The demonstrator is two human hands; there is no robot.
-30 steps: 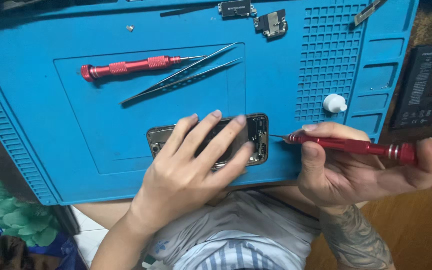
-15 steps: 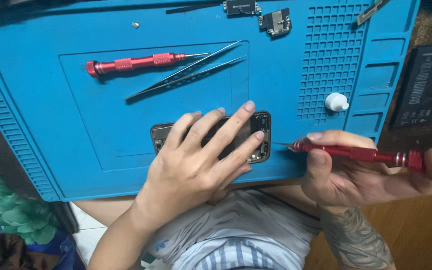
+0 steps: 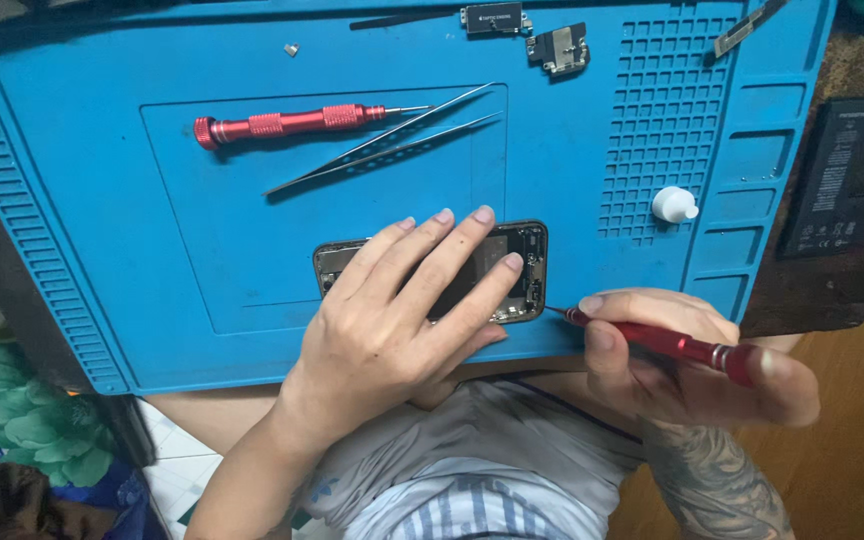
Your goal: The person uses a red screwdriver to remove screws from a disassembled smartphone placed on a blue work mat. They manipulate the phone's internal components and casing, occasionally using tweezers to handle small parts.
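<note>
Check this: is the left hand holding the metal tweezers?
No: the left hand lies flat on the opened black phone, while the metal tweezers lie untouched on the blue silicone mat.

You wear a pale grey T-shirt (image 3: 472,450) with blue-and-white striped fabric below, both forearms are bare, and dark tattoo patterns (image 3: 717,480) cover your right forearm.

Hidden and cut off

The left hand (image 3: 392,320) covers most of the open phone (image 3: 522,270), hiding its middle; the inner parts that show are too small to tell. The mat (image 3: 102,250) runs off the top edge, as does a metal strip (image 3: 747,28).
</note>
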